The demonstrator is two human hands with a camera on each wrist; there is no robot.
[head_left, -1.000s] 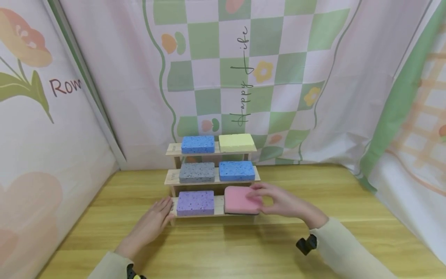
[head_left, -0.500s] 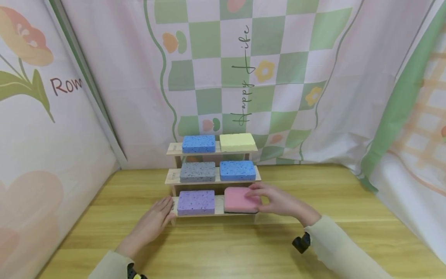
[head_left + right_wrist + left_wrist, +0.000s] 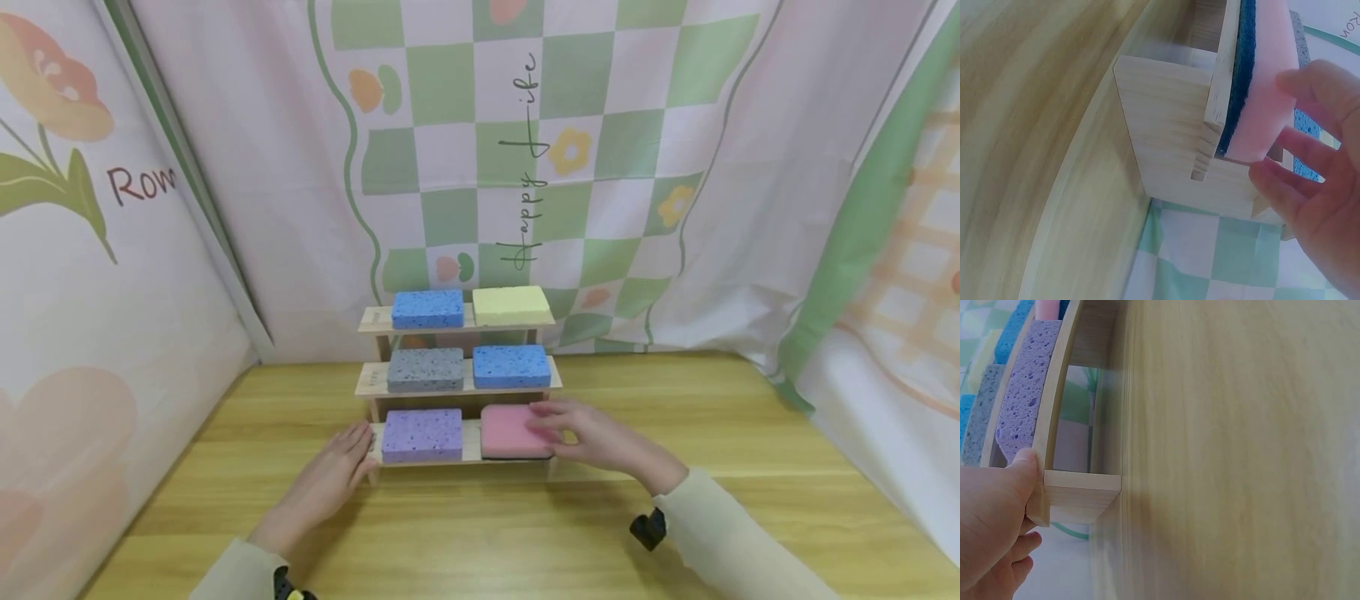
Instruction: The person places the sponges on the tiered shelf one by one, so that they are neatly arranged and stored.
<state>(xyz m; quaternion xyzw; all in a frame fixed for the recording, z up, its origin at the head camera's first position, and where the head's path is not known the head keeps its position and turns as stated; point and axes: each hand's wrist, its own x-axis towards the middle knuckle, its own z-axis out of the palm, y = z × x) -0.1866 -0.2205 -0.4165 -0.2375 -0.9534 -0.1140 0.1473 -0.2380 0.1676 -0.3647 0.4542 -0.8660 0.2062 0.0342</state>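
Note:
A three-tier wooden shelf (image 3: 362, 380) stands on the table with two sponges per tier. My left hand (image 3: 330, 471) grips the left end of the bottom board; in the left wrist view its thumb (image 3: 1022, 461) lies on top, beside the purple sponge (image 3: 422, 435), and the fingers curl beneath. At the right end of that board, my right hand (image 3: 600, 437) holds a pink sponge (image 3: 510, 432) with a dark scouring layer underneath. The right wrist view shows the thumb on its pink face and other fingertips (image 3: 1263, 172) against its end.
A grey sponge (image 3: 425, 370) and a blue sponge (image 3: 511, 367) sit on the middle tier. Above them are another blue sponge (image 3: 427, 309) and a yellow sponge (image 3: 511, 306). Patterned curtains (image 3: 442, 158) hang behind the wooden table (image 3: 465, 533) and at both sides.
The pink sponge has shifted slightly left and settled flatter on the bottom board, my right hand moving left with it. My left hand keeps its place at the shelf end.

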